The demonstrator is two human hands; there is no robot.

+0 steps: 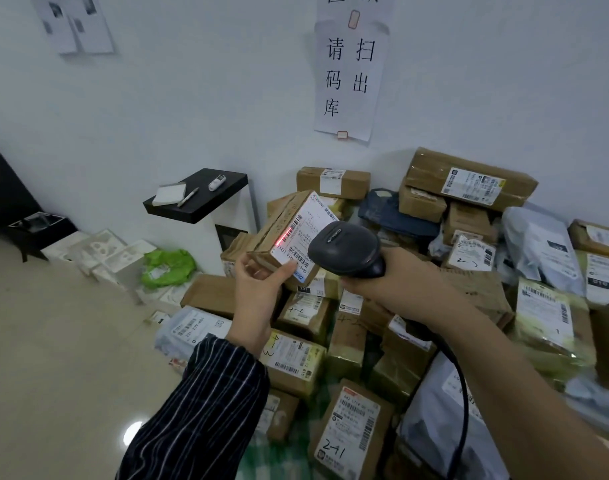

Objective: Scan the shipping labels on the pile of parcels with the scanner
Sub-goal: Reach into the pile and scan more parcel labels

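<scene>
My left hand (258, 284) holds a small brown cardboard parcel (279, 226) up above the pile, its white shipping label (305, 233) turned toward me. My right hand (393, 275) grips a black handheld scanner (344, 249), whose head sits just right of the label. A red scan line glows across a barcode on the label's left edge. The scanner's black cable (459, 386) runs down along my right forearm. Below and behind spreads the pile of parcels (351, 427): brown boxes and grey plastic mailers, several with labels and handwritten numbers.
A black shelf (195, 195) on a white stand holds a white pad, a pen and a small white device, left of the pile. White foam pieces (105, 258) and a green bag (168, 266) lie on the floor along the wall. Paper notices hang on the wall.
</scene>
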